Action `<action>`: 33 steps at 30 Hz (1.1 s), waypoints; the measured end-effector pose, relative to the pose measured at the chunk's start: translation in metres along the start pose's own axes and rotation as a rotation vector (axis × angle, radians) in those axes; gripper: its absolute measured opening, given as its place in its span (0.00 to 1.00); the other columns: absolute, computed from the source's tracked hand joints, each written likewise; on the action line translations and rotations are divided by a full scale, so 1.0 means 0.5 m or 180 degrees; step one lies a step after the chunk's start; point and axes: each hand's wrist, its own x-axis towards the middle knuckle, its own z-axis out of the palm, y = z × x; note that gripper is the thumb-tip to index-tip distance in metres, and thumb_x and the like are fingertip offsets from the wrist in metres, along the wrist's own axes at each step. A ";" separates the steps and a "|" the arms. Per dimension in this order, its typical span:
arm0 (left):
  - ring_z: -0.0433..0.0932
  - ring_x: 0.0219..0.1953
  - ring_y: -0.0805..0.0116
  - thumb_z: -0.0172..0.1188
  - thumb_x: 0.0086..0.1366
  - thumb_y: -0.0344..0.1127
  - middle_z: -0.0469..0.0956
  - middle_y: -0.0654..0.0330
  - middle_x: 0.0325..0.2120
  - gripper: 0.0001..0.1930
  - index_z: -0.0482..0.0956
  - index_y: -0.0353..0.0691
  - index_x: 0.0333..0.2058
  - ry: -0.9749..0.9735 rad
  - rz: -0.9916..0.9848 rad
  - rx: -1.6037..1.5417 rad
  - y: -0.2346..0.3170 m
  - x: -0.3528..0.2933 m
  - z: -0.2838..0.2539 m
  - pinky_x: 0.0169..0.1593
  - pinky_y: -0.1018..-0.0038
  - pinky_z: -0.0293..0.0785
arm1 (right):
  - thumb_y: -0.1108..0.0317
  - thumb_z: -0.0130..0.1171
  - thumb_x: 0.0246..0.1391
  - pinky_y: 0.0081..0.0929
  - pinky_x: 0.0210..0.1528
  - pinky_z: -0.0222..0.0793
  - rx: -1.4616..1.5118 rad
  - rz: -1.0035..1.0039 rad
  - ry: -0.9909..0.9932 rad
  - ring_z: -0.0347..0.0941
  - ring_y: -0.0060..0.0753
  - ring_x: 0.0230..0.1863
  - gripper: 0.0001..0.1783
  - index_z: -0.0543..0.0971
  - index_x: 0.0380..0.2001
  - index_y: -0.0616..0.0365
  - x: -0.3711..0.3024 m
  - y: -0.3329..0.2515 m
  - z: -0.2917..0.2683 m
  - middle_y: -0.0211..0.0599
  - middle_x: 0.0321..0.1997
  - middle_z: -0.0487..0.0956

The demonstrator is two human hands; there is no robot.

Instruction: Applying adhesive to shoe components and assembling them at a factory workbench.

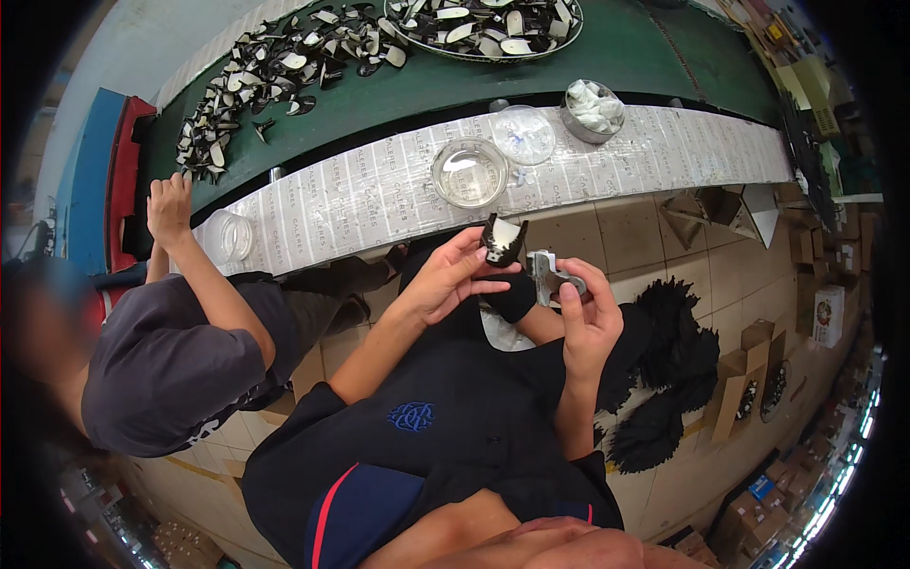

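Observation:
My left hand (444, 283) pinches a small black shoe heel (503, 241) with a white face, holding it up over my lap. A short silver metal tool (544, 273) with a flat upper end is gripped in my right hand (593, 319), thumb and fingers closed around its lower part. The tool is just to the right of the heel, with a small gap between them. Its exact kind is not clear. Beyond my hands, a round clear dish (470, 174) rests on the paper-covered ledge (370, 194).
Many similar heels (248, 81) lie heaped on the green bench (346, 106), others in a round tray (483, 43). A tin of white wads (594, 111) and a clear lid (522, 136) stand on the ledge. At left sits a co-worker (180, 351) beside a clear tub (226, 237).

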 end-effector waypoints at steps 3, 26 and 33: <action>0.77 0.54 0.61 0.51 0.74 0.36 0.74 0.55 0.53 0.20 0.65 0.37 0.61 -0.0041 -0.0113 0.0052 -0.011 0.004 0.001 0.49 0.68 0.81 | 0.75 0.64 0.54 0.23 0.51 0.66 -0.0796 -0.0138 -0.0076 0.77 0.25 0.38 0.12 0.81 0.44 0.62 -0.008 -0.013 -0.009 0.38 0.45 0.82; 0.75 0.31 0.80 0.62 0.67 0.32 0.79 0.63 0.32 0.11 0.79 0.32 0.44 0.0205 0.0318 0.1179 -0.008 -0.004 -0.005 0.35 0.82 0.73 | 0.81 0.66 0.49 0.33 0.49 0.70 -0.1873 -0.0946 -0.0169 0.78 0.41 0.42 0.16 0.82 0.43 0.63 -0.042 0.006 0.052 0.45 0.47 0.80; 0.75 0.29 0.81 0.62 0.67 0.32 0.79 0.63 0.31 0.10 0.79 0.32 0.44 0.0188 0.0302 0.1136 -0.011 -0.005 -0.002 0.35 0.83 0.74 | 0.81 0.65 0.49 0.31 0.41 0.73 -0.2090 -0.1208 -0.0275 0.78 0.40 0.39 0.16 0.82 0.44 0.64 -0.040 0.007 0.057 0.46 0.46 0.79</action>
